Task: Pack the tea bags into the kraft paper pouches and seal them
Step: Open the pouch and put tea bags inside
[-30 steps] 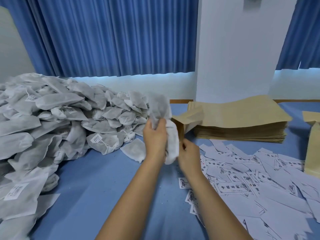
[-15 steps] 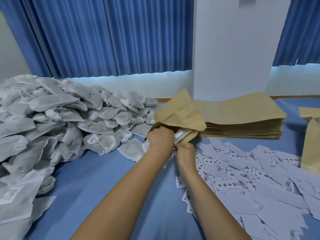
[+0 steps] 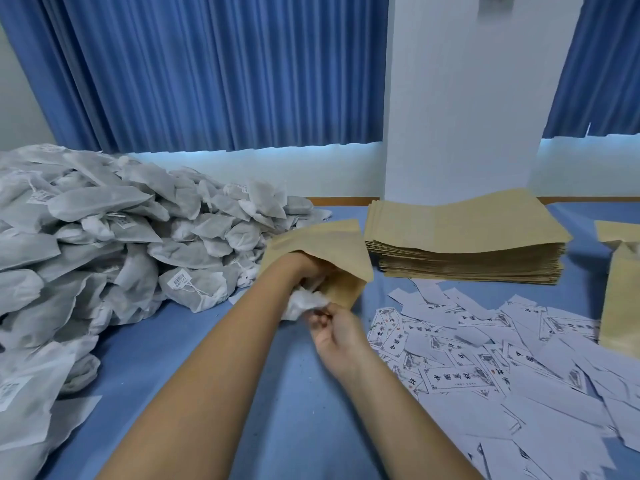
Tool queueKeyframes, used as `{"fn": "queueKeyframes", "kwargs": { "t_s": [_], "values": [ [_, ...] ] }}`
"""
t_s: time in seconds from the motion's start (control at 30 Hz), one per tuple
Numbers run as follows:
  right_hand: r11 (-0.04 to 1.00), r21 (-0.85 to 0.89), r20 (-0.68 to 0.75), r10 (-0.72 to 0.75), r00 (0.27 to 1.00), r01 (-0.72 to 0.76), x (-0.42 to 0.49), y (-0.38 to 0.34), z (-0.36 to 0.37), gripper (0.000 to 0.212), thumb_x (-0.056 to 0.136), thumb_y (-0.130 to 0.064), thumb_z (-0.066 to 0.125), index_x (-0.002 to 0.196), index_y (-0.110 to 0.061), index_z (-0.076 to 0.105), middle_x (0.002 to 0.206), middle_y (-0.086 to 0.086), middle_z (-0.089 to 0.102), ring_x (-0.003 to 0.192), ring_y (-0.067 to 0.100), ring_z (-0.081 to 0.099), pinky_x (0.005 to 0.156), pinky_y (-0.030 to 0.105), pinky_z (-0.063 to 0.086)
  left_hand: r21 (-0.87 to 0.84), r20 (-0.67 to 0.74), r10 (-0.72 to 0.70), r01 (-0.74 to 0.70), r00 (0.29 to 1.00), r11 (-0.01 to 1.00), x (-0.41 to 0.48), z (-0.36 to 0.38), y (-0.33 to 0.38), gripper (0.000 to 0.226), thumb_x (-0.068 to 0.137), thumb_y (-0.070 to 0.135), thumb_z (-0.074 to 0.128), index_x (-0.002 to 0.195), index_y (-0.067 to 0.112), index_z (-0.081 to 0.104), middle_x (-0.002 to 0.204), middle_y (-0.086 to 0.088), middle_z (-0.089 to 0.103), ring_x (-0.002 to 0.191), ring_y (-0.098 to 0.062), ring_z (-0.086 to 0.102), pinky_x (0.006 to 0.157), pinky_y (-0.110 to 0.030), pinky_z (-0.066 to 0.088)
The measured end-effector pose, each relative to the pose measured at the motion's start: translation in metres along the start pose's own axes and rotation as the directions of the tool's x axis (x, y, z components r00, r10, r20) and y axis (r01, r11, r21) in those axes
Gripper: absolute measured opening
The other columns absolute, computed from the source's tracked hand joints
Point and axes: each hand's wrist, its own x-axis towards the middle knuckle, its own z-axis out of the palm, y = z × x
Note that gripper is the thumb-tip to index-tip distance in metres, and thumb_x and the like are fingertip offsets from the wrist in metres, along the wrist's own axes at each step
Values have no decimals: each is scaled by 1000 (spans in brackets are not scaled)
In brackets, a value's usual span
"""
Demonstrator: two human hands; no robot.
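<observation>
Tabletop (image 3: 263, 386): curled fingers (image 3: 318, 321) around tea bag (image 3: 304, 302)

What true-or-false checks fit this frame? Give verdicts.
1. The left hand reaches into the mouth of a kraft pouch. True.
2. The tea bag is fully inside that pouch. False: part of it shows outside, between the hands.
3. The stack of flat pouches lies left of the tea bag pile. False: the stack is to the right and the pile is at left.
4. Loose printed labels lie scattered on the blue table, right of the right hand. True.
</observation>
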Motion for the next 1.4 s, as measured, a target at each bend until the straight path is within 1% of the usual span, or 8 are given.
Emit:
{"fn": "queueKeyframes", "kwargs": {
  "t_s": [0.27, 0.4, 0.6, 0.8, 0.9, 1.07, 1.23, 1.4],
  "values": [
    [950, 286, -54, 146, 988, -125, 9, -30, -13, 37, 95, 12, 29, 65, -2, 46, 36, 6, 47, 56, 15, 38, 42, 24, 49, 275, -57, 226, -202, 972, 940, -31, 10, 14, 44, 87, 42, 60, 120, 16, 50, 118, -8, 58, 100, -24, 55, 83, -32, 44],
    [962, 256, -101, 125, 987, -96, 14, -24, -16, 39, 94, 12, 25, 62, -8, 36, 48, 5, 30, 53, 13, 25, 41, 23, 51, 290, 0, 283, -271, 959, 918, -31, 18, 1, 69, 85, 5, 57, 146, 21, 30, 139, -6, 47, 122, -25, 47, 89, -29, 40],
    [716, -694, -39, -148, 988, 80, 1, 15, -7, 28, 94, 0, 33, 81, -16, 53, 67, -3, 56, 37, 5, 55, 46, 21, 34, 49, -391, 161, -154, 906, 987, -3, 28, 15, 41, 94, 7, 47, 134, 0, 45, 135, -20, 50, 122, -35, 49, 98, -37, 41],
    [816, -571, 65, -69, 996, 94, -2, 4, -6, 32, 98, -4, 29, 80, -17, 52, 43, -8, 51, 34, 3, 49, 52, 22, 42, 55, -38, 195, -192, 980, 980, -4, 37, 7, 24, 97, 33, 45, 104, 14, 58, 106, -9, 58, 89, -22, 57, 78, -29, 45],
    [849, -501, 46, -167, 985, 168, 3, -8, -9, 24, 98, -5, 37, 84, -15, 53, 49, -6, 52, 37, 8, 54, 50, 25, 43, -43, -339, 391, -429, 856, 902, -35, 28, 16, 24, 83, 12, 47, 79, 17, 69, 86, -5, 72, 80, -22, 67, 69, -30, 53],
    [934, -319, -57, -188, 980, 161, 9, -26, -12, 23, 97, -10, 50, 74, -8, 52, 54, 1, 42, 41, 13, 61, 42, 21, 49, -360, -926, -248, -466, 285, 808, -40, 27, -36, 32, 72, 7, 38, 75, 27, 63, 83, 5, 68, 81, -22, 60, 64, -34, 46],
    [900, -329, -31, -314, 949, 287, 12, -32, -15, 26, 99, -16, 48, 76, -6, 57, 55, 2, 45, 41, 13, 60, 44, 22, 52, -93, -559, -90, 45, 824, 995, 10, 72, -87, 44, 97, 29, 43, 140, 22, 39, 148, -14, 33, 134, -32, 31, 103, -41, 34],
    [826, -408, 24, -415, 909, 388, 9, -33, -13, 26, 101, -16, 44, 81, -7, 57, 55, 2, 45, 41, 14, 60, 42, 23, 50, 113, -492, -100, 178, 865, 978, 8, 71, -69, 34, 93, 39, 49, 121, 20, 46, 131, -14, 30, 119, -35, 31, 92, -45, 39]
  ]
}}
